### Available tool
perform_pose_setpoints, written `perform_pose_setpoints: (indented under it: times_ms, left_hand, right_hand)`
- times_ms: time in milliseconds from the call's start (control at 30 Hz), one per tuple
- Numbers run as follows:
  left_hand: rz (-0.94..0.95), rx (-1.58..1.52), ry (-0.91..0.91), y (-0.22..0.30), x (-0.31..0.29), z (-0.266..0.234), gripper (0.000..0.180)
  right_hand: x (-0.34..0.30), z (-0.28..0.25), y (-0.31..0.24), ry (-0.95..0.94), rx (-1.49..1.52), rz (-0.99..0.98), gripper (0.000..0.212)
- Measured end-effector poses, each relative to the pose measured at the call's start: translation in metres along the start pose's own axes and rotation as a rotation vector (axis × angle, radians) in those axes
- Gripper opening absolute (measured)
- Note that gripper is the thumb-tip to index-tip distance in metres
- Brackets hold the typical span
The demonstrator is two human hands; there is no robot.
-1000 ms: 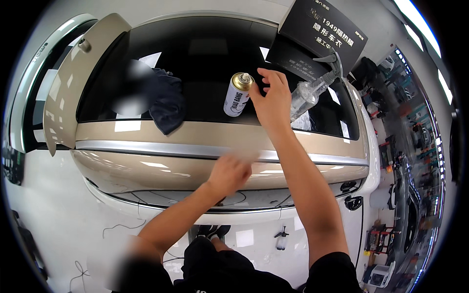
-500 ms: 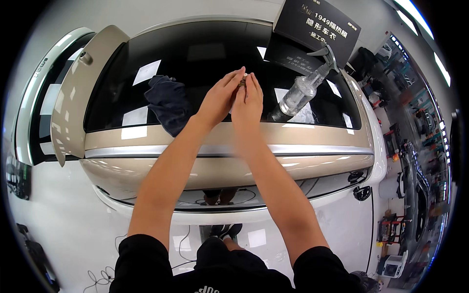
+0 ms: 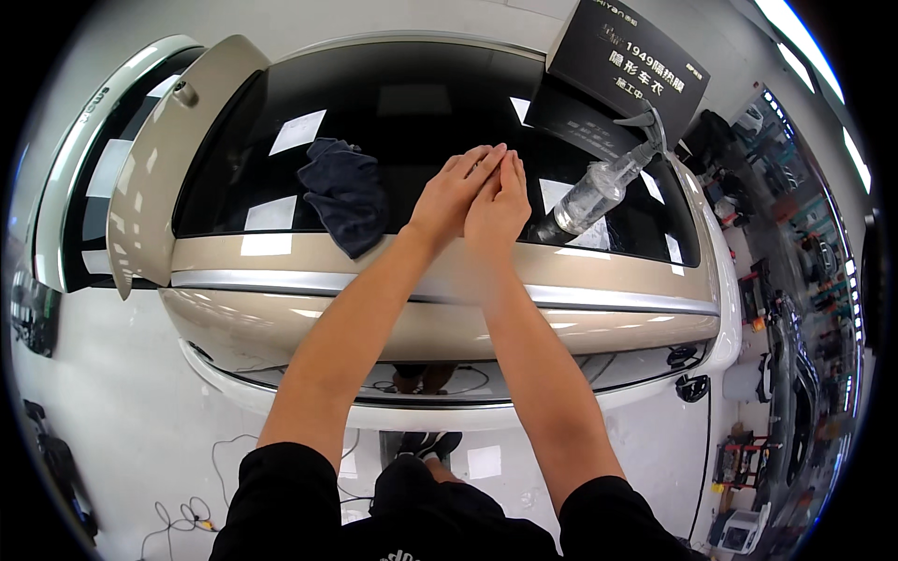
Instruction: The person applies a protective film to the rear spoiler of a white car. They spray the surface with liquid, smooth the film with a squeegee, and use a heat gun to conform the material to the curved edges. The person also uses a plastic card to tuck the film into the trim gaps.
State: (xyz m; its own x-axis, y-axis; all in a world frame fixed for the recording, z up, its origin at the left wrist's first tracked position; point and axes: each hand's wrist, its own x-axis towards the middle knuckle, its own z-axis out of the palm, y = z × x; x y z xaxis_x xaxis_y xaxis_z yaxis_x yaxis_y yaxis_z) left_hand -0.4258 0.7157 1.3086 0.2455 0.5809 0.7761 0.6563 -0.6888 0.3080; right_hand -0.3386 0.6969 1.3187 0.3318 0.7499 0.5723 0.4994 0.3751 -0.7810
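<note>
My left hand [image 3: 454, 198] and my right hand [image 3: 498, 208] are pressed together over the dark glass roof [image 3: 402, 131] of a beige car. Their fingers are closed and point away from me, the fingertips meeting. Whatever lies between the palms is hidden. To the left of my hands a crumpled dark blue cloth [image 3: 344, 198] lies on the glass, its near corner reaching onto the beige edge. On the right stands a clear spray bottle [image 3: 591, 198] with a grey trigger head, partly filled with clear liquid.
A black box-shaped sign [image 3: 636, 67] with pale lettering stands at the roof's far right. At the left a raised beige tailgate [image 3: 150, 159] sticks up. A silver trim strip [image 3: 608, 299] runs along the near side. Cables [image 3: 182, 514] lie on the white floor.
My view has shifted slightly. A small object showed between my fingertips before; now the hands are pressed flatter together and it is out of sight. Cloth and bottle stay put on the glass.
</note>
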Motion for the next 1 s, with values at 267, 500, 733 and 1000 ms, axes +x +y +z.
perform_pose_setpoints:
  times_ms: [267, 500, 733, 1000]
  left_hand:
    - [0.11, 0.069, -0.003, -0.006, 0.001, 0.003, 0.053]
    - [0.032, 0.066, 0.01, -0.006, -0.003, 0.003, 0.06]
    - [-0.311, -0.044, 0.117, 0.023, -0.04, -0.033, 0.086]
    - [-0.38, -0.06, 0.009, 0.081, -0.177, 0.005, 0.04]
  right_hand:
    - [0.0, 0.009, 0.004, 0.054, -0.013, -0.045, 0.037]
    - [-0.002, 0.004, -0.008, 0.036, 0.067, 0.044, 0.038]
    - [-0.009, -0.131, 0.024, -0.172, 0.74, 0.445, 0.043]
    - [-0.07, -0.239, 0.06, -0.433, 1.128, 0.545, 0.051]
